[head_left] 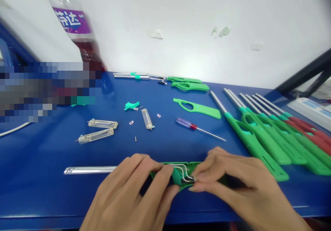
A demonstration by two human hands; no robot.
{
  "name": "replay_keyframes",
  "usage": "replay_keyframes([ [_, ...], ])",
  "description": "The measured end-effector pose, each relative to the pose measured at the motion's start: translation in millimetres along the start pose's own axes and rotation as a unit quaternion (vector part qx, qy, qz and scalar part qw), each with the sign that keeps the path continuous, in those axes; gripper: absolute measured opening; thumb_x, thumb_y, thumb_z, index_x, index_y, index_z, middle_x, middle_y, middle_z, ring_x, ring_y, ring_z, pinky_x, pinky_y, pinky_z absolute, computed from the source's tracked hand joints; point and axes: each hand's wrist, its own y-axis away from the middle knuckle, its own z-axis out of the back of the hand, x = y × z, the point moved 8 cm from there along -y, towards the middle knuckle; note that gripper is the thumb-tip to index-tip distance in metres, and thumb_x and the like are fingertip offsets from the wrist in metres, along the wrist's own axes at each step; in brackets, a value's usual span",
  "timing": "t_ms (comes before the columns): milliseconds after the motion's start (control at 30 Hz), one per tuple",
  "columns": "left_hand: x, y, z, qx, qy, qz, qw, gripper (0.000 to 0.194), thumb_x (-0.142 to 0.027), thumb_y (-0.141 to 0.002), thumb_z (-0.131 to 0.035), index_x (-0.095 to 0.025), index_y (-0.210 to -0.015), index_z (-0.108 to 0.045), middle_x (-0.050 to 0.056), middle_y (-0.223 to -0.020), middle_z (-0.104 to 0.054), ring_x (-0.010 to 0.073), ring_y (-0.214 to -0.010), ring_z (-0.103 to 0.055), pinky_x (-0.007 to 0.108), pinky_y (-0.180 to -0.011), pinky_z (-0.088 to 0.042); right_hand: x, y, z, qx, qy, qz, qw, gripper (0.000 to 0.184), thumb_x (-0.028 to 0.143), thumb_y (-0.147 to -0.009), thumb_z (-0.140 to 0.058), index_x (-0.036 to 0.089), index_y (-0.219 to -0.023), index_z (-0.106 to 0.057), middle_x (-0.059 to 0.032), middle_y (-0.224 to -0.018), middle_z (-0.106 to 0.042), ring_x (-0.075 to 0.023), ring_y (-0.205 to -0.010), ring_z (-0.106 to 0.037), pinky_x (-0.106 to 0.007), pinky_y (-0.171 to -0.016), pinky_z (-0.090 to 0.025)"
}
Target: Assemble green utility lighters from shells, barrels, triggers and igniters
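Observation:
Near the table's front edge lies an opened long-nosed lighter [194,165], its metal tube [90,170] pointing left. My left hand [129,193] is closed around the middle of its green half-shell, thumb and fingertips at the teal trigger [177,176]. Two white wires [185,170] run through the open shell to a small black igniter part [190,180]. Thumb and fingers of my right hand [240,181] pinch this black part at the shell's right side. The fingers cover most of it, and the right hand hides the handle end.
Clear fuel tanks [102,124], teal triggers [131,105] and a screw [136,139] lie beyond my hands. A screwdriver [186,123] and a green half-shell [199,108] are farther right. Assembled lighters [258,148] line the right. A bottle [86,48] stands back left.

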Motion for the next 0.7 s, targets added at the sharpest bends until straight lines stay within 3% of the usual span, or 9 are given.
replay_keyframes([
  [300,-1,3,-1.5,-0.008,-0.011,0.004,1.000,0.023,-0.020,-0.106,-0.063,-0.019,-0.129,-0.069,0.004,-0.116,-0.076,0.0274,-0.116,-0.064,0.043,-0.103,-0.048,-5,2,-4,-0.023,-0.024,-0.052,0.998,0.028,0.020,-0.092,-0.083,0.024,-0.074,-0.061,0.0087,-0.081,-0.081,-0.0105,-0.072,-0.074,-0.022,-0.073,-0.059],
  [533,-2,-4,2.5,-0.018,0.004,0.005,1.000,0.019,-0.016,-0.108,-0.061,-0.017,-0.125,-0.068,0.002,-0.111,-0.075,0.0233,-0.111,-0.062,0.040,-0.105,-0.044,-6,3,-4,-0.011,-0.028,-0.047,0.998,0.023,0.022,-0.090,-0.086,0.025,-0.076,-0.068,0.0084,-0.081,-0.081,-0.0097,-0.072,-0.073,-0.021,-0.072,-0.058],
  [700,-5,-9,4.5,-0.006,0.012,-0.009,1.000,0.016,-0.016,-0.110,-0.056,-0.018,-0.120,-0.068,0.002,-0.105,-0.072,0.0219,-0.101,-0.060,0.039,-0.096,-0.046,-4,3,-1,-0.008,0.016,-0.014,1.000,0.020,0.024,-0.089,-0.087,0.025,-0.080,-0.069,0.0072,-0.079,-0.075,-0.0095,-0.075,-0.070,-0.020,-0.069,-0.056],
])
